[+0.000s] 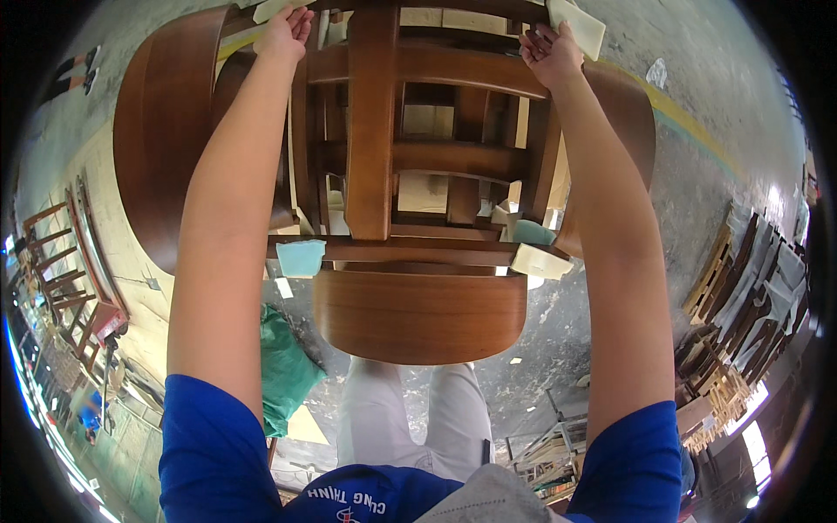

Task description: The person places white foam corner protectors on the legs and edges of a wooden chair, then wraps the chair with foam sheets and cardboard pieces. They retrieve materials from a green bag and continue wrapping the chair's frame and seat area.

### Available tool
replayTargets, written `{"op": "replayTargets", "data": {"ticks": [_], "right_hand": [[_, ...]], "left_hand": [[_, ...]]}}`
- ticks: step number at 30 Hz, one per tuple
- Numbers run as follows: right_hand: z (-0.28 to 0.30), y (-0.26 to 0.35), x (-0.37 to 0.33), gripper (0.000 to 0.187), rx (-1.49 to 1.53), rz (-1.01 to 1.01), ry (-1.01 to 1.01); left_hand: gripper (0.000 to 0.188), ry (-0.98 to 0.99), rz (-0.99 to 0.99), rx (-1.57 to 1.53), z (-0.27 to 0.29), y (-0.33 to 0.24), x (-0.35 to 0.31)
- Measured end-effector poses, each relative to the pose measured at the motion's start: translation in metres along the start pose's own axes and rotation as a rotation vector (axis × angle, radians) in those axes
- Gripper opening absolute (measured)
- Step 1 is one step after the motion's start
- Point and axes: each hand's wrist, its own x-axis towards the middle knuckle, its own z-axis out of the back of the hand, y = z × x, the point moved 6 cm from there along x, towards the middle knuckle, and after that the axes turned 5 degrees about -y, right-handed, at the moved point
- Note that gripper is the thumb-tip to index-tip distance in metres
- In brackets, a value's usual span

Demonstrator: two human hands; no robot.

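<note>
Both my arms reach forward over a stack of brown wooden chair frames (370,131) with slats and broad curved panels. At the far left corner, my left hand (286,37) has its fingers curled in against a pale foam pad (268,10). Across from it, my right hand (554,57) is closed with its thumb against another whitish foam pad (582,30); its other fingers curl loosely. A light blue foam piece (300,259) and a cream foam piece (540,261) sit on the near rail. A curved wooden panel (420,314) lies closest to my legs.
A green sack (286,370) rests on the floor at my left. Wooden frames (65,270) stand farther left. Wrapped wooden parts (758,288) are stacked at the right. A yellow line (689,131) crosses the concrete floor at far right.
</note>
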Motion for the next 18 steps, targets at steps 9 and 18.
{"op": "replayTargets", "data": {"ticks": [9,18], "right_hand": [[0.018,0.003,-0.011,0.086,-0.034,-0.021,0.013],[0.070,-0.032,-0.122,0.073,0.165,-0.058,0.231]], "left_hand": [[0.017,-0.144,0.038,-0.106,-0.015,-0.001,-0.042],[0.039,0.028,-0.402,0.119,-0.014,-0.025,-0.265]]}}
